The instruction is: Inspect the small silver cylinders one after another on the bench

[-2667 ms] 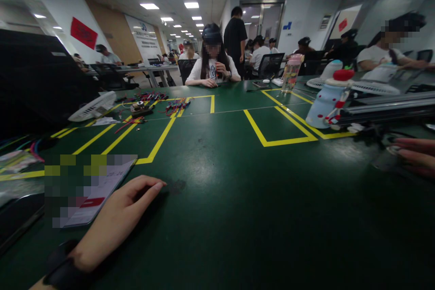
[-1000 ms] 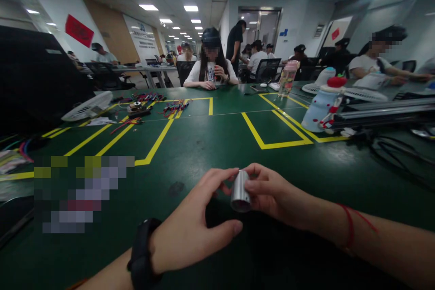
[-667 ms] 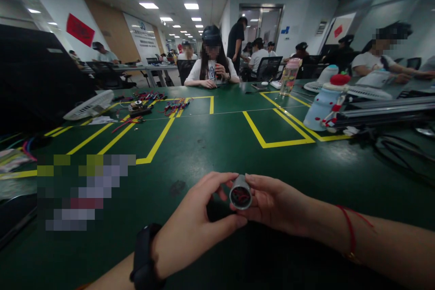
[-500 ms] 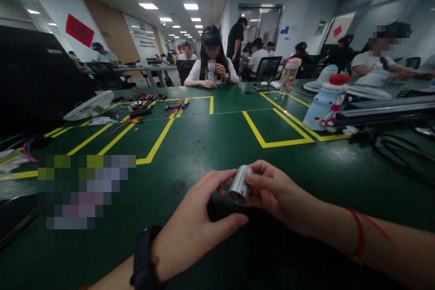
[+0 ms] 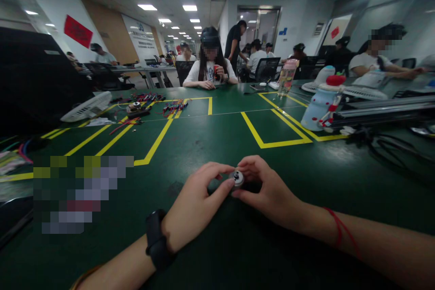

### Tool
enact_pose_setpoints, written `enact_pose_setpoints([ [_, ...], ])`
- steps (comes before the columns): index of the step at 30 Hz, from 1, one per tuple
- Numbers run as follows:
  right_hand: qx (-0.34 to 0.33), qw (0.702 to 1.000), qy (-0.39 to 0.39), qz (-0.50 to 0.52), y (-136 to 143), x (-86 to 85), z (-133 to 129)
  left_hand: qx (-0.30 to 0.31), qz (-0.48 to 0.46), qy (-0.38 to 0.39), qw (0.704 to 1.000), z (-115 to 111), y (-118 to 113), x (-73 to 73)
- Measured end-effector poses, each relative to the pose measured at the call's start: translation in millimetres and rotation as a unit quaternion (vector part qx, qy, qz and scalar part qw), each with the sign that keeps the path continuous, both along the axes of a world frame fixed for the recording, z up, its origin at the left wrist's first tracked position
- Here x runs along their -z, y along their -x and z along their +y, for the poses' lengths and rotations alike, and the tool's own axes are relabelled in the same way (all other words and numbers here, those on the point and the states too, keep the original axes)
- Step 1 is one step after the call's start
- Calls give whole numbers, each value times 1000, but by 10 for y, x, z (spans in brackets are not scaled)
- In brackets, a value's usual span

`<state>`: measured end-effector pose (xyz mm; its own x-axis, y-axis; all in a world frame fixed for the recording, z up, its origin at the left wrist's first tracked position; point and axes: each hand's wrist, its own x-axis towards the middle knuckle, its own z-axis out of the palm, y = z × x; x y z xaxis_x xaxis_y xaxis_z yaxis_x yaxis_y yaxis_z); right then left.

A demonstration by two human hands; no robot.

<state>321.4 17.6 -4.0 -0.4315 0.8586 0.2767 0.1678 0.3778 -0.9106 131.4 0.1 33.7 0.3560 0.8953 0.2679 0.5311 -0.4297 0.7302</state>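
Note:
Between my two hands, just above the green table (image 5: 204, 140), is a small silver cylindrical motor (image 5: 239, 178). Its round end with a dark centre faces me. My left hand (image 5: 200, 197) pinches it from the left, thumb on the near rim and index finger on the far side. From the right, my right hand (image 5: 268, 190) curls round it, with its thumb near the lower edge and the fingers behind. The motor's sides are mostly hidden by fingers.
Bundled wires (image 5: 175, 107) and small parts lie at the left beyond yellow tape lines, near a white fan (image 5: 86, 108). At the right stand a blue bottle (image 5: 316, 111), metal rails (image 5: 380, 113) and black cables (image 5: 390, 149). A person (image 5: 210, 61) sits opposite.
The motor has turned from lying sideways to showing its round end toward me. My left hand has closed from open fingers onto it. My right hand has shifted its grip slightly left.

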Motion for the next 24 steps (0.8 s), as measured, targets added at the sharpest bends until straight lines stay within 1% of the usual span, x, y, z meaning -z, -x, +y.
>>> enact_pose_setpoints([
  [4, 1, 1000, 12, -5, -10, 8, 33, 2, 10, -40, 999, 98, -66, -115],
  [6, -1, 1000, 5, -25, -31, -7, 46, -16, 8, -50, 999, 129, -58, -166],
  [8, 11, 999, -16, -43, -54, -22, 58, -41, 7, -48, 998, 154, -16, -174],
  [10, 26, 998, -36, -54, -74, -29, 69, -52, 21, -30, 998, 172, 38, -122],
  [13, 35, 996, -50, -60, -93, -22, 82, -30, 88, -11, 996, 180, 88, 44],
  [15, 32, 996, -49, -62, -100, -14, 84, -22, 127, -16, 992, 173, 84, 158],
  [17, 23, 997, -42, -63, -100, -8, 80, -27, 139, -24, 990, 164, 57, 235],
  [20, 9, 997, -36, -65, -83, -15, 69, -30, 138, -23, 990, 160, 18, 256],
  [22, 8, 997, -34, -66, -79, -41, 71, -28, 134, -21, 990, 161, 30, 218],
  [24, 21, 997, -28, -67, -129, -92, 85, -28, 117, -9, 993, 150, 111, 156],
])
